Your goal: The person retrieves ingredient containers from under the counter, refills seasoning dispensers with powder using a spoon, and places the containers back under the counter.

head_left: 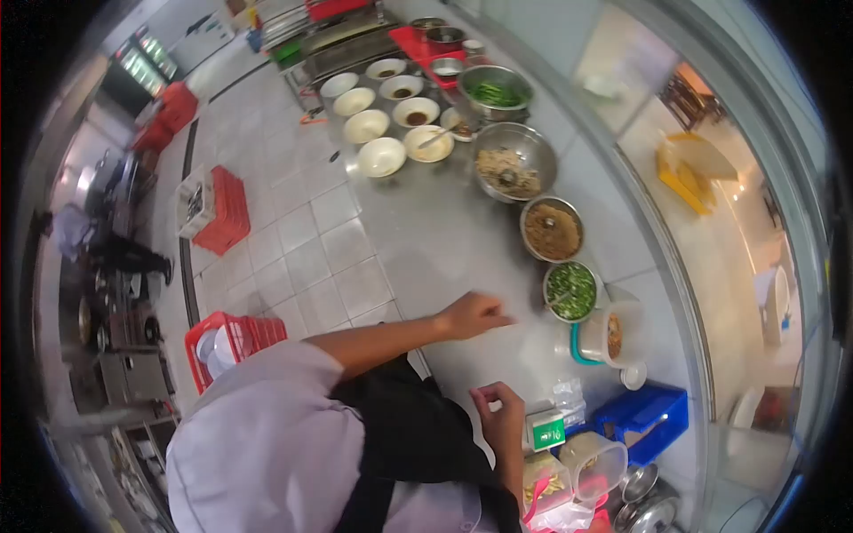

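My left hand (473,315) is over the steel counter (418,240), its fingers curled in and a little blurred. Whether anything small is inside them cannot be made out. Closer to my body, my right hand (501,410) is held at the counter's edge with bent fingers; their grip is partly hidden. To the right of my left hand stand a bowl of chopped green herbs (569,291) with a spoon, and a clear tub (613,332) with orange-brown contents. A small box with a green label (546,432) lies beside my right hand.
Along the wall are a bowl of brown crumbly food (551,229), a bowl of pale shreds (515,169) and a bowl of greens (495,92). Several white bowls (382,158) fill the far end. A blue bin (641,419) is at right. Red crates (227,211) and another person (80,233) are behind.
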Action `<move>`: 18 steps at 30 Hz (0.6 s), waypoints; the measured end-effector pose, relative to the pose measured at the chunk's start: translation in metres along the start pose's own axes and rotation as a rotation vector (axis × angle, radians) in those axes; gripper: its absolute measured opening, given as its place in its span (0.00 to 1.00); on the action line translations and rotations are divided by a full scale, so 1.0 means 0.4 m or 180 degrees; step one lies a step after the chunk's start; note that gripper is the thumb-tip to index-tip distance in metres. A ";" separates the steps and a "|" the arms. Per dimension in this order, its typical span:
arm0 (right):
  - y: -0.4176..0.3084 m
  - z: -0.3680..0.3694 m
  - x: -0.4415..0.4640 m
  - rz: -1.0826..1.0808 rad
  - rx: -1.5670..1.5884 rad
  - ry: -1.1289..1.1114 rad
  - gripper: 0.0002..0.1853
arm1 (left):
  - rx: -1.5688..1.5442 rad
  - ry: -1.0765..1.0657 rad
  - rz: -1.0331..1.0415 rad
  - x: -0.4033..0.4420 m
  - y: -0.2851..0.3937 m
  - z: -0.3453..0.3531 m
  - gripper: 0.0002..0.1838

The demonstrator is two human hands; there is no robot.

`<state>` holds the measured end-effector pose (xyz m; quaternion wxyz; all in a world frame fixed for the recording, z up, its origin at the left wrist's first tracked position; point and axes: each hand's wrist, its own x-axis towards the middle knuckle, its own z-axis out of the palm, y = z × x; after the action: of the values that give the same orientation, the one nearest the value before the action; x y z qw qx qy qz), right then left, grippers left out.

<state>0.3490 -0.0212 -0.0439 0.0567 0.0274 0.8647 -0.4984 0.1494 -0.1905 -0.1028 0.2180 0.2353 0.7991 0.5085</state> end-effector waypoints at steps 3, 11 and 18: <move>0.048 0.124 0.075 0.0254 -0.0426 -0.1135 0.12 | -0.0093 0.0160 -0.1178 -0.403 -0.378 -0.060 0.24; 0.056 0.574 0.378 -0.0068 -0.1356 -0.2035 0.22 | -0.1166 -0.0204 -0.1737 -1.052 -1.102 -0.264 0.33; -0.192 0.935 0.572 0.1139 -0.3744 -0.4284 0.50 | -0.1045 0.0148 -0.3545 -1.331 -0.939 -0.402 0.51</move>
<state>0.1404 -0.3852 -0.1925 0.6306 -0.1687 0.7466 0.1285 0.4197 -0.7627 -0.3261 0.4687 -0.2686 0.7176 0.4395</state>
